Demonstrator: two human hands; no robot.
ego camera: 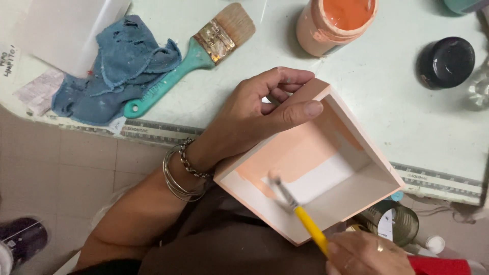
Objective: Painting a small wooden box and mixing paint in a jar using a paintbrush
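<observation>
A: Entry, head view. Left hand (254,114) grips the far-left wall of a small open wooden box (351,201), thumb over the rim on the inside, fingers curled behind. The box is tilted toward the person, half over the edge of the pale green table (397,102) and above the lap.

B: Right hand?

A: Right hand (364,254) is at the bottom edge of the frame, closed round the yellow handle of a small paintbrush (300,214). The bristle tip touches the inner floor of the box near the lower left corner.

B: Coverage so far?

A: Peach paint covers the upper part of the floor and some of the left wall. A white rectangle remains bare mid-floor, and the right-hand walls look mostly unpainted.

B: Surroundings?

A: Open jar of orange-peach paint (333,23) on the table above the box, a black lid (448,61) to its right, a wide flat brush with a teal handle (193,56), a blue rag (114,66) beside it. A tin can (397,224) sits just beyond the box's lower corner.

B: Risks?

A: My judgement: the thumb rests just beside wet paint, so a slip of the hold could smear the coat or mark the thumb. The box hangs partly off the table, held by one hand only; brush pressure could twist it. A loaded brush over the lap may drip on clothing.
</observation>
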